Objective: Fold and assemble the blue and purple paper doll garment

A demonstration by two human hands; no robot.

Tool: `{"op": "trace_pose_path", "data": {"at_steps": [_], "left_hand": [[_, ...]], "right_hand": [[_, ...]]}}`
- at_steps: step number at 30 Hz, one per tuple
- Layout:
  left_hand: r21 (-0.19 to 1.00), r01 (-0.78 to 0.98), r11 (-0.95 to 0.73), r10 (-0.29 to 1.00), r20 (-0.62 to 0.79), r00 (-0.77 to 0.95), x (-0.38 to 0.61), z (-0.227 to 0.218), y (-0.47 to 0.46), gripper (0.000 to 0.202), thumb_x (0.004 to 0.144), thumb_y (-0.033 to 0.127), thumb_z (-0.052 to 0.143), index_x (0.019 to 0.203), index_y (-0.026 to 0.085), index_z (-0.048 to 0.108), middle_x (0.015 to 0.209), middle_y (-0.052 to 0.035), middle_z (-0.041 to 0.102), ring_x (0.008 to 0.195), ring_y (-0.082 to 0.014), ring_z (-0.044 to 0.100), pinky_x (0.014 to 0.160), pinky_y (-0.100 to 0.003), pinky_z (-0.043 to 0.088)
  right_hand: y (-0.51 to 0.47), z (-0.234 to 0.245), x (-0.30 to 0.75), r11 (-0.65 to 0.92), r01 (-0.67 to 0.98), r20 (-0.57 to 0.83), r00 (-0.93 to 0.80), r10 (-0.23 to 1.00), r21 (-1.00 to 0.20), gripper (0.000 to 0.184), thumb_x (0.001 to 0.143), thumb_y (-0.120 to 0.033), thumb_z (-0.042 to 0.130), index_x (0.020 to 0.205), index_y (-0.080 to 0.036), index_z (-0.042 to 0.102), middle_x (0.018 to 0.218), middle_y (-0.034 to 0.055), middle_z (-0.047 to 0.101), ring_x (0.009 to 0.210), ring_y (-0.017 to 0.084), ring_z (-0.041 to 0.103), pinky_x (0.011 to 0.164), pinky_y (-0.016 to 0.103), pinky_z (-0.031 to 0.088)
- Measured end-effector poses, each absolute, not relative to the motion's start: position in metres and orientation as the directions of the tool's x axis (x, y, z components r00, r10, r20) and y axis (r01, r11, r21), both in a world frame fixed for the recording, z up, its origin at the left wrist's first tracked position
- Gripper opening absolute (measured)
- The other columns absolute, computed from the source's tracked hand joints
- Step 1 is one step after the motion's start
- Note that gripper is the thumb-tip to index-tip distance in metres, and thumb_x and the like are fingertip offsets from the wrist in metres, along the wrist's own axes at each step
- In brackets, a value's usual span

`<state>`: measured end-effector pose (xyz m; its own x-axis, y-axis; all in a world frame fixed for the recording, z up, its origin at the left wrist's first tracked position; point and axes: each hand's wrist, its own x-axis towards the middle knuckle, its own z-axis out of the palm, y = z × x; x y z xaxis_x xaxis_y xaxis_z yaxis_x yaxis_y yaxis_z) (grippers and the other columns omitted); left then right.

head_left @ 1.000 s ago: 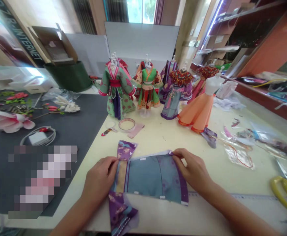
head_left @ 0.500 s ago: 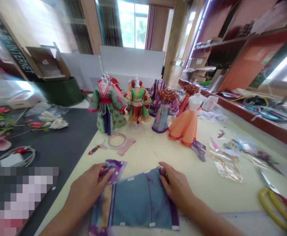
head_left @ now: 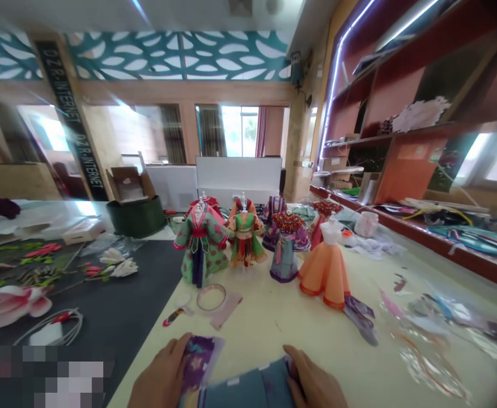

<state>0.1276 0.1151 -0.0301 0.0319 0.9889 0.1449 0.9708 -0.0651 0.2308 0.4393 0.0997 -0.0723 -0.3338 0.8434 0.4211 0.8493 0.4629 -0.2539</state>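
At the bottom of the view lies a blue-grey fabric piece (head_left: 246, 392) with small white tabs along its upper edge; its lower part is cut off by the frame. My left hand (head_left: 161, 374) is closed on the left side, at a purple patterned cloth (head_left: 198, 360) with a sheer border. Gripping the right edge of the blue-grey fabric is my right hand (head_left: 314, 379), its fingers bent over the corner. Beyond my hands are a tape roll (head_left: 211, 297), a pale pink strip (head_left: 226, 310) and a small cutter (head_left: 173, 316).
Miniature robes on stands fill the far table, including a green floral robe (head_left: 200, 243) and an orange skirt (head_left: 325, 275). Plastic bags (head_left: 427, 362) lie to the right. Artificial flowers (head_left: 14, 300) and a coiled cable (head_left: 67, 326) lie on the dark surface at left.
The camera has tilted up, so the table, hands and fabric sit lower in view. Scissors and ruler have left the frame. Both hands keep about the same places on the fabric.
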Motion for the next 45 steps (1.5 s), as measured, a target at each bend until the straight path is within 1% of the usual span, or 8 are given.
{"op": "trace_pose_path", "data": {"at_steps": [5, 7, 10, 13, 16, 27, 35, 45], "left_hand": [[0.080, 0.988, -0.135, 0.951, 0.292, 0.106, 0.130, -0.027, 0.111, 0.039, 0.085, 0.011, 0.029, 0.117, 0.016, 0.051, 0.107, -0.0127, 0.060, 0.091, -0.0234, 0.059, 0.069, -0.034, 0.049], [0.038, 0.983, -0.181, 0.902, 0.404, 0.150, 0.136, -0.021, 0.101, 0.033, 0.086, 0.015, 0.034, 0.114, 0.014, 0.052, 0.105, -0.0131, 0.059, 0.092, -0.0243, 0.057, 0.076, -0.037, 0.048], [0.068, 0.929, -0.364, 0.819, 0.499, 0.284, 0.150, -0.012, 0.080, 0.029, 0.087, 0.020, 0.039, 0.112, 0.013, 0.051, 0.105, -0.0126, 0.057, 0.096, -0.0238, 0.053, 0.085, -0.041, 0.045], [0.109, 0.814, -0.570, 0.775, 0.399, 0.490, 0.163, -0.009, 0.060, 0.027, 0.087, 0.020, 0.042, 0.112, 0.018, 0.051, 0.109, -0.0092, 0.055, 0.099, -0.0220, 0.051, 0.087, -0.039, 0.044], [0.140, 0.766, -0.627, 0.761, 0.318, 0.565, 0.166, -0.012, 0.050, 0.023, 0.086, 0.017, 0.042, 0.104, 0.019, 0.055, 0.109, -0.0083, 0.055, 0.099, -0.0223, 0.050, 0.087, -0.040, 0.044], [0.183, 0.782, -0.596, 0.794, 0.278, 0.540, 0.154, -0.013, 0.047, 0.020, 0.086, 0.017, 0.042, 0.089, 0.018, 0.062, 0.099, -0.0068, 0.057, 0.092, -0.0214, 0.051, 0.084, -0.042, 0.043], [0.143, 0.788, -0.599, 0.788, 0.280, 0.548, 0.143, -0.012, 0.047, 0.019, 0.085, 0.017, 0.045, 0.092, 0.020, 0.062, 0.106, -0.0063, 0.057, 0.097, -0.0206, 0.052, 0.087, -0.038, 0.042], [0.170, 0.809, -0.563, 0.823, 0.201, 0.531, 0.136, -0.003, 0.043, 0.018, 0.087, 0.020, 0.045, 0.095, 0.018, 0.060, 0.103, -0.0058, 0.059, 0.096, -0.0203, 0.051, 0.086, -0.037, 0.039]], "right_hand": [[0.092, -0.056, 0.432, 0.431, 0.850, 0.427, -0.282, 0.859, -0.304, 0.039, 0.080, -0.013, 0.038, 0.118, -0.013, 0.047, 0.100, 0.0100, 0.063, 0.080, 0.020, 0.064, 0.066, 0.029, 0.053], [0.088, -0.048, 0.429, 0.390, 0.856, 0.413, -0.237, 0.879, -0.339, 0.039, 0.078, -0.013, 0.039, 0.116, -0.013, 0.049, 0.098, 0.0100, 0.063, 0.078, 0.021, 0.064, 0.067, 0.031, 0.052], [0.085, -0.041, 0.429, 0.348, 0.853, 0.357, -0.209, 0.911, -0.389, 0.041, 0.078, -0.016, 0.041, 0.118, -0.013, 0.048, 0.092, 0.0086, 0.064, 0.075, 0.021, 0.063, 0.065, 0.032, 0.050], [0.086, -0.040, 0.432, 0.335, 0.841, 0.323, -0.205, 0.924, -0.426, 0.043, 0.079, -0.018, 0.041, 0.122, -0.016, 0.045, 0.091, 0.0063, 0.063, 0.073, 0.019, 0.061, 0.065, 0.031, 0.049], [0.085, -0.040, 0.434, 0.357, 0.820, 0.321, -0.225, 0.920, -0.448, 0.044, 0.079, -0.019, 0.040, 0.123, -0.016, 0.043, 0.092, 0.0063, 0.062, 0.076, 0.019, 0.061, 0.067, 0.031, 0.048], [0.083, -0.035, 0.434, 0.295, 0.847, 0.261, -0.193, 0.946, -0.443, 0.044, 0.081, -0.023, 0.039, 0.124, -0.015, 0.040, 0.090, 0.0069, 0.063, 0.077, 0.021, 0.061, 0.066, 0.033, 0.048], [0.080, -0.031, 0.435, 0.269, 0.885, 0.245, -0.184, 0.952, -0.381, 0.043, 0.082, -0.022, 0.037, 0.125, -0.016, 0.039, 0.094, 0.0071, 0.062, 0.076, 0.020, 0.061, 0.063, 0.032, 0.046], [0.081, -0.030, 0.437, 0.253, 0.898, 0.222, -0.181, 0.958, -0.360, 0.041, 0.083, -0.023, 0.038, 0.124, -0.018, 0.040, 0.096, 0.0058, 0.061, 0.076, 0.020, 0.060, 0.061, 0.030, 0.045]]}}
